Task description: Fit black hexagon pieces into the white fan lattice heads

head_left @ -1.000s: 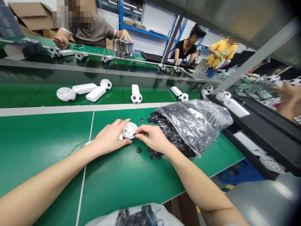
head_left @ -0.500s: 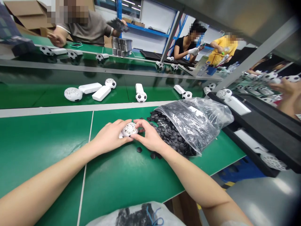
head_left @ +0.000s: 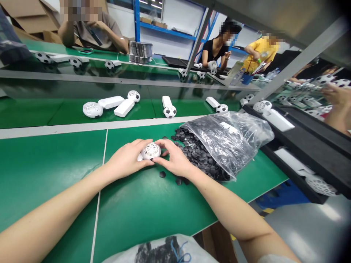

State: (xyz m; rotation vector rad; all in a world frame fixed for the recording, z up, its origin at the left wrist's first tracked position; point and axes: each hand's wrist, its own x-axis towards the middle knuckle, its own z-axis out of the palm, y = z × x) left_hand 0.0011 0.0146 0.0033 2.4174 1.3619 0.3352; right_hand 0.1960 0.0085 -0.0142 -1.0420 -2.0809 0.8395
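Between my two hands, low over the green table, is a white football-patterned shell (head_left: pixel 151 150) with an open lattice top. My left hand (head_left: pixel 130 157) wraps its left side, thumb in front and fingers behind. On the other side my right hand (head_left: pixel 173 157) grips the edge with thumb and fingertips. A white part of the piece shows under my left fingers, mostly hidden. Close to my right hand, small black pentagon pieces (head_left: pixel 203 160) spill from a clear plastic bag (head_left: pixel 233 137). One loose black pentagon (head_left: pixel 162 174) lies on the table just in front of the shell.
Beyond the table edge, a dark green conveyor belt (head_left: pixel 65 118) carries several white pieces with football ends, such as one (head_left: pixel 169 111) with black patches. Black trays (head_left: pixel 307 146) with white pieces stand at the right. Co-workers sit across the line; a person's hand (head_left: pixel 338 96) shows far right.
The pieces on the near belt have shifted slightly right. My hands keep their hold on the shell, almost unmoved. Across the line, a co-worker's raised hand has come in toward the body.
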